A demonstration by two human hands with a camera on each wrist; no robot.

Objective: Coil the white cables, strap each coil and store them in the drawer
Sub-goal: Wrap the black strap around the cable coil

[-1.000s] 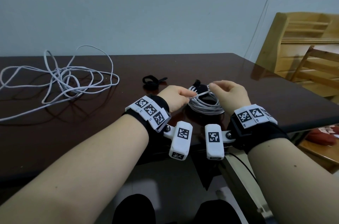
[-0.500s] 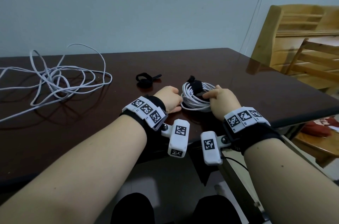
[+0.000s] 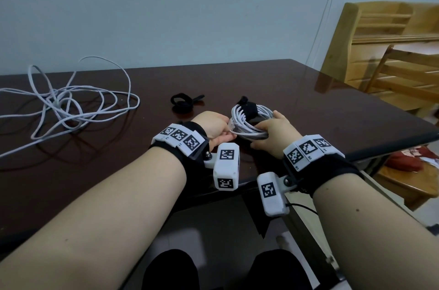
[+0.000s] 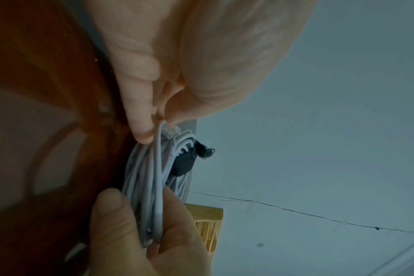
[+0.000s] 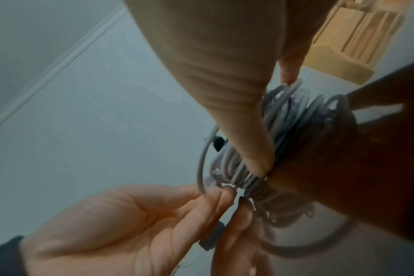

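A coiled white cable [image 3: 249, 121] with a black strap [image 3: 248, 109] round its far side sits near the front edge of the dark table [image 3: 273, 85]. My right hand [image 3: 273, 131] grips the near side of the coil [image 4: 149, 201], thumb and fingers wrapped round the bundle [image 5: 281, 130]. My left hand [image 3: 222, 133] pinches the loose end of this cable [image 4: 162, 128] beside the coil, near its clear plug. A second white cable [image 3: 69, 104] lies loose and tangled at the left. A spare black strap [image 3: 183, 103] lies behind my left hand.
Wooden chairs [image 3: 392, 71] stand past the table's right edge. A red object [image 3: 413, 162] lies on a low wooden surface at the right, below the table. My dark-clad knees [image 3: 171, 270] show under the front edge.
The coil has come nearer the front edge and tilted up. My right hand went from pinching its top to gripping its near side; my left hand now pinches the loose end.
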